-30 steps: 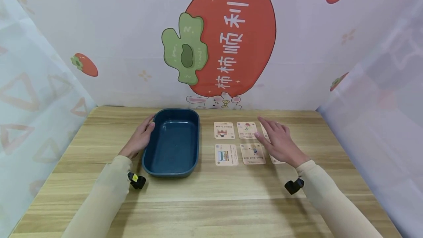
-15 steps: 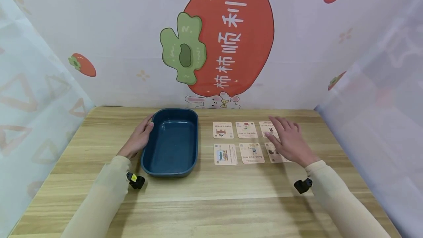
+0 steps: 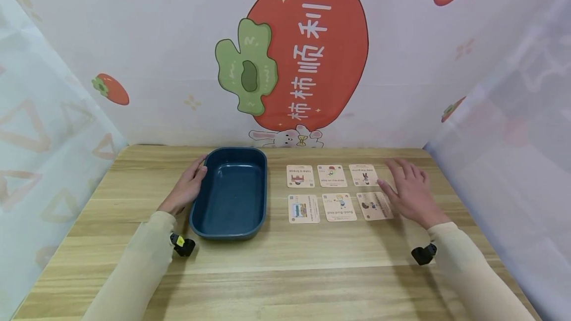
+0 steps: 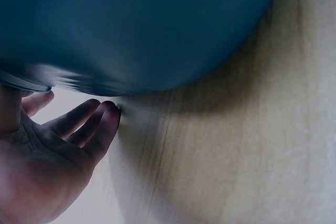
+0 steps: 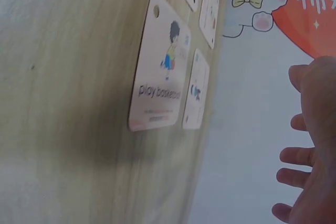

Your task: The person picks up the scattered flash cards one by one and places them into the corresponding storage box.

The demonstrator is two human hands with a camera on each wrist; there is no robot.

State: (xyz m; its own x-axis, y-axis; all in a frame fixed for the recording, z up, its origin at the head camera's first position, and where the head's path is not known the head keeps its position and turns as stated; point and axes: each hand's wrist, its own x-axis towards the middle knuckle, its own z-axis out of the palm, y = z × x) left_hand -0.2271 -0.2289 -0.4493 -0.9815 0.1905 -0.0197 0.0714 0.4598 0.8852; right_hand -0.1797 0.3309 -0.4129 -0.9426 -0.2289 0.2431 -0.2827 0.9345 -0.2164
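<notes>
A dark blue rectangular tray (image 3: pixel 229 202) stands on the wooden table, with nothing in it. My left hand (image 3: pixel 186 187) rests at its left side, thumb at the rim and loosely extended fingers (image 4: pixel 102 129) along the outer wall. Several picture cards lie in two rows right of the tray. Fingers spread and holding nothing, my right hand (image 3: pixel 412 189) hovers just right of the rows. Nearest to it are the card with a rabbit (image 3: pixel 363 176) in the back row and the play basketball card (image 5: pixel 163 72) in the front row.
The wooden table (image 3: pixel 276 281) ends at a white backdrop (image 3: pixel 165 53) printed with persimmons. Patterned cloth sides (image 3: pixel 49 128) slope up at left and right. The other cards include a take a break card (image 3: pixel 300 176) and a ping-pong card (image 3: pixel 339 207).
My right hand has moved to the right, off the cards, uncovering the rightmost two. The left hand, the tray and the cards have stayed in place.
</notes>
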